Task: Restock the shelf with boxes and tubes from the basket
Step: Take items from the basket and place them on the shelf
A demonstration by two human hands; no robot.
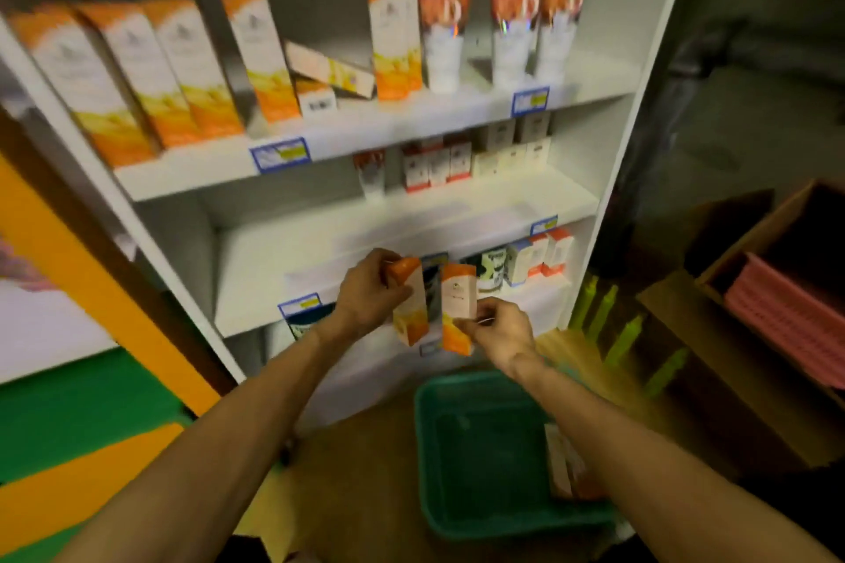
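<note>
left box: orange-and-white cardboard carton (410, 302), tilted, pinched at top by left hand (368, 295)
right box: matching orange-and-white carton (457, 309), upright, gripped low by right hand (500, 329)
position: cartons side by side, near frame centre, before white shelf unit (411, 215)
basket: green plastic tub (484, 462) at 5 o'clock, another carton (564, 466) inside
top shelf: orange cartons and red-topped tubes (535, 23) at 12 o'clock

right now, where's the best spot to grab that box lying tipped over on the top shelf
Take the tipped box by its long side faces near the raised left end, coming from the front and above. It lies slanted across a short box, so that end sits clear, while tall upright boxes crowd both sides.
</note>
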